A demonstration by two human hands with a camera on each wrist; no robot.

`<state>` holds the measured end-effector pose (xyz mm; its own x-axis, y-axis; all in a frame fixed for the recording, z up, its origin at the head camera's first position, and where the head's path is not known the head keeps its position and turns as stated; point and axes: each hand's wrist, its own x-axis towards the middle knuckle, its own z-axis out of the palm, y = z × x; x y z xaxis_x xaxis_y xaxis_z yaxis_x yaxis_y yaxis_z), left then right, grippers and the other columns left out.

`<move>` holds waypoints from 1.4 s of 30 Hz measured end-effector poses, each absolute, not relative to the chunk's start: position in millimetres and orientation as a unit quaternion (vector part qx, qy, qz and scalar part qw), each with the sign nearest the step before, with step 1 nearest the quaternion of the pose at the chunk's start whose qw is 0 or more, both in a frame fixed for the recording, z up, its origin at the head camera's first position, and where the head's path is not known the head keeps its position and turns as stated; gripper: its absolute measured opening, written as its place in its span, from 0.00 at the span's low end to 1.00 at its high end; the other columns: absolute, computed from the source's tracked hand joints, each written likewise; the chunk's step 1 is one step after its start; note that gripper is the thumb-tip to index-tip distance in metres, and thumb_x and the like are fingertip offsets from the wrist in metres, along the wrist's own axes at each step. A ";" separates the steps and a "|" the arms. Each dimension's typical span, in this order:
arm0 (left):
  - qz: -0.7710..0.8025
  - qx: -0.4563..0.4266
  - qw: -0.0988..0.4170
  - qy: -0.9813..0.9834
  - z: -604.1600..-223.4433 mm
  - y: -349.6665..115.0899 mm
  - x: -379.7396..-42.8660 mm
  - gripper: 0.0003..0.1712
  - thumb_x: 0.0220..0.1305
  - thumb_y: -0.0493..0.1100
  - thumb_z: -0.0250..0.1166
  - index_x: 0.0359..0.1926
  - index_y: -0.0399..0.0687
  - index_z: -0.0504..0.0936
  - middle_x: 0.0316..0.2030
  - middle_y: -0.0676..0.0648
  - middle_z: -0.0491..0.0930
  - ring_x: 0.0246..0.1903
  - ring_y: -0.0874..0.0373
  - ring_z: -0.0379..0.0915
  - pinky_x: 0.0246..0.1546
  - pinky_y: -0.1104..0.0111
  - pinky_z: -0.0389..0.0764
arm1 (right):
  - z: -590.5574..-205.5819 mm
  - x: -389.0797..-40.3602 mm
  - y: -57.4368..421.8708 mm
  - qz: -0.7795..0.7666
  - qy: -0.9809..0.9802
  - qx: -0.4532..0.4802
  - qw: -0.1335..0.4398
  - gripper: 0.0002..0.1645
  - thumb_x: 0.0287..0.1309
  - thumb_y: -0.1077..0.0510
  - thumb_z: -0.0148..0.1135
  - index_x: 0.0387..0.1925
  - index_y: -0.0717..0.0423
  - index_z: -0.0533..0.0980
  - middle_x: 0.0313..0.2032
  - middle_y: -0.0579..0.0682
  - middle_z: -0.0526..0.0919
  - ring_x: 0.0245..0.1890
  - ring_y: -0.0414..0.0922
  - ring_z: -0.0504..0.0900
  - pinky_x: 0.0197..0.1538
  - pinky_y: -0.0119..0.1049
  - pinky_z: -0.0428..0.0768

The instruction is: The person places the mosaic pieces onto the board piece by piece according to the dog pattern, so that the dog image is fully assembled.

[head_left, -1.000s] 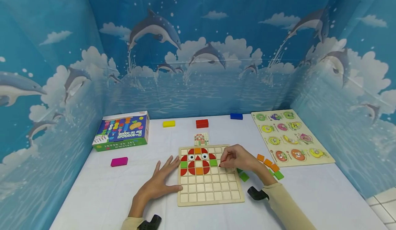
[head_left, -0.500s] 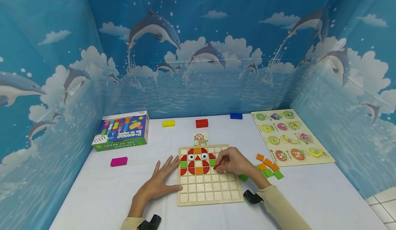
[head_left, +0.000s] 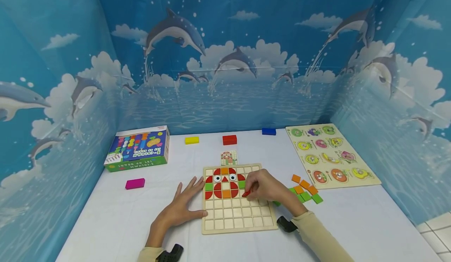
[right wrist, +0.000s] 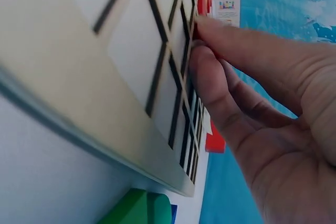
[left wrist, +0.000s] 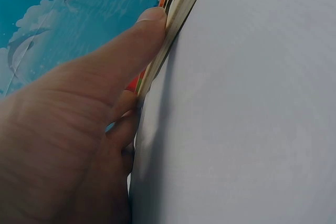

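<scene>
A wooden grid board point(head_left: 238, 223) lies on the table, its upper cells filled with red, green and orange tiles and two eye tiles point(head_left: 233, 178). My right hand point(head_left: 264, 185) pinches a small red tile point(head_left: 245, 194) between thumb and fingers, low over the board, just below a green tile point(head_left: 242, 185). In the right wrist view, thumb and fingertip meet close to the grid, and the tile is mostly hidden. My left hand point(head_left: 184, 206) rests at the board's left edge with fingers spread. Its thumb touches the edge in the left wrist view.
Loose orange tiles point(head_left: 305, 184) and green tiles point(head_left: 317, 198) lie right of the board. A small pattern card point(head_left: 229, 158) sits behind it. A fruit puzzle board point(head_left: 331, 156) is at the right, a bead-set box point(head_left: 137, 148) at the left. Yellow, red, blue and magenta blocks stand about.
My right hand has moved left and slightly nearer me over the board, carrying the red tile. The left hand has stayed at the board's edge.
</scene>
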<state>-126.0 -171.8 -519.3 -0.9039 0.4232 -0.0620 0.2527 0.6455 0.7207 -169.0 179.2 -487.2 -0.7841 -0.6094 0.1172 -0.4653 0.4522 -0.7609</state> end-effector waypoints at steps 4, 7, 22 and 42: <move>0.376 0.185 0.111 0.901 -519.9 -171.8 -126.0 0.60 0.58 0.58 0.83 0.85 0.55 0.62 0.86 0.52 0.53 0.87 0.47 0.35 0.83 0.41 0.23 | -485.5 -169.4 180.9 -0.428 0.841 -0.318 0.095 0.08 0.52 0.70 0.83 0.30 0.56 0.91 0.34 0.47 0.89 0.33 0.40 0.83 0.38 0.30 0.89; 0.374 0.184 0.111 0.902 -520.2 -171.7 -125.9 0.60 0.58 0.58 0.83 0.85 0.55 0.62 0.86 0.53 0.53 0.87 0.47 0.35 0.84 0.41 0.23 | -485.4 -169.8 181.9 -0.445 0.832 -0.316 0.098 0.07 0.55 0.72 0.80 0.31 0.58 0.91 0.35 0.49 0.90 0.37 0.42 0.86 0.42 0.31 0.90; 0.375 0.183 0.118 0.901 -519.0 -171.5 -127.2 0.60 0.59 0.59 0.82 0.85 0.55 0.61 0.86 0.53 0.52 0.87 0.48 0.34 0.84 0.42 0.22 | -487.4 -173.0 184.8 -0.459 0.830 -0.300 0.103 0.07 0.55 0.71 0.80 0.31 0.58 0.90 0.33 0.49 0.92 0.30 0.39 0.85 0.37 0.30 0.90; 0.380 0.185 0.118 0.899 -519.8 -172.5 -127.3 0.60 0.59 0.59 0.82 0.85 0.55 0.61 0.86 0.53 0.52 0.87 0.47 0.34 0.83 0.42 0.21 | -489.5 -171.8 183.7 -0.390 0.835 -0.375 0.106 0.11 0.63 0.72 0.70 0.42 0.58 0.89 0.24 0.39 0.76 0.25 0.33 0.71 0.29 0.25 0.71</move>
